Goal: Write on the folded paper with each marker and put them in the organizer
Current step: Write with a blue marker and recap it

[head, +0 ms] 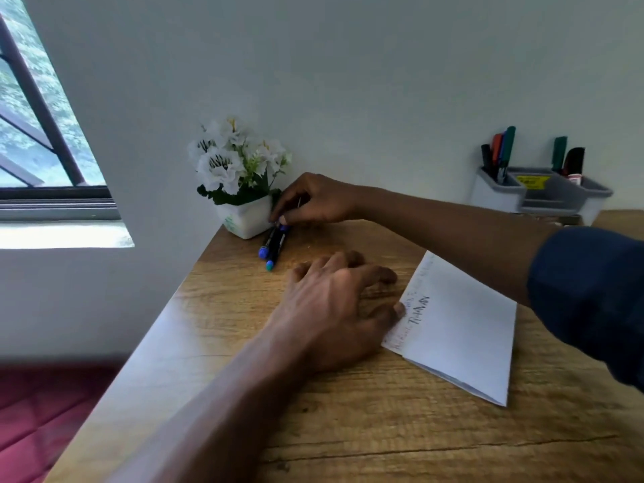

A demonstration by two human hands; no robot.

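Right hand (313, 200), fingers curled, seems to pinch dark blue-capped markers (273, 247) at eleven o'clock; left hand (334, 308), fingers flat, touches white folded paper (463, 329).

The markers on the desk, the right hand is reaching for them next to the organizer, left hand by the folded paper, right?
No: in the head view the markers lie next to the flower pot, not the organizer. The right hand reaches them, and the left hand rests by the folded paper.

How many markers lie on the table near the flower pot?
2: a blue-capped marker and a teal-capped marker, side by side, far ends under the right hand. It may hide another.
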